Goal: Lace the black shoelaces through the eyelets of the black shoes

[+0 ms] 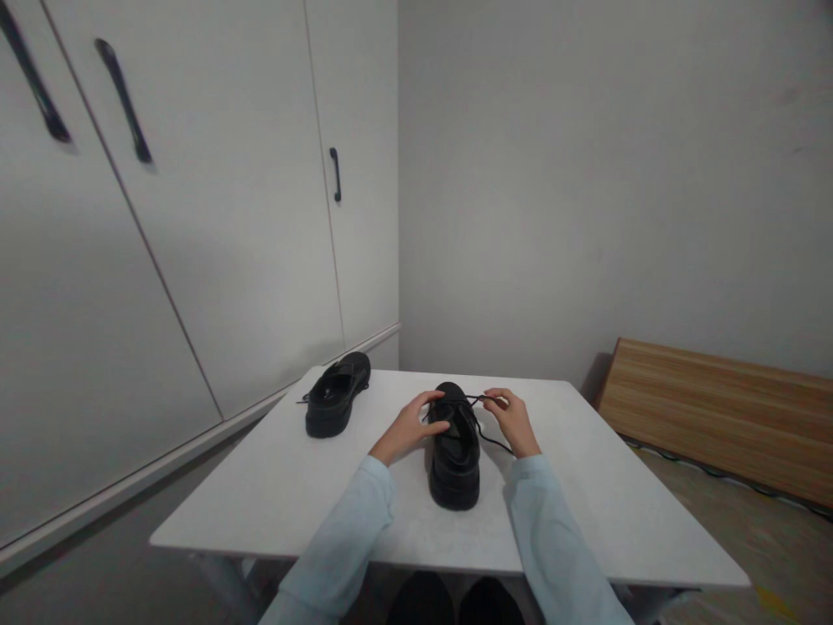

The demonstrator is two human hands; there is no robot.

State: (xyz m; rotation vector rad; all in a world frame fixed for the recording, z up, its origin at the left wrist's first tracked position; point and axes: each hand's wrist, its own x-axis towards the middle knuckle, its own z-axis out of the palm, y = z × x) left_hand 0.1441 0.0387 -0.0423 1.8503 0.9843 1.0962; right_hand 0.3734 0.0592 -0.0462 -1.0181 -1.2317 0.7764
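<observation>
A black lace-up shoe (454, 486) stands on the white table with its heel toward me and its toe pointing away. My left hand (416, 423) grips its left side, the thumb at the opening and the fingers over the lacing. To the right of the shoe, my right hand (511, 417) pinches a black shoelace (480, 399), drawn out sideways from the lacing. Another lace strand hangs in a curve below that hand. The fingertips of my left hand partly cover the lacing, so its exact threading cannot be made out.
A second black shoe (331, 404) stands at the table's far left, a lace end sticking out on its left. The white table (260, 512) reaches toward white cabinets (260, 217) on the left. A wood-grain board (716, 417) leans by the wall at right.
</observation>
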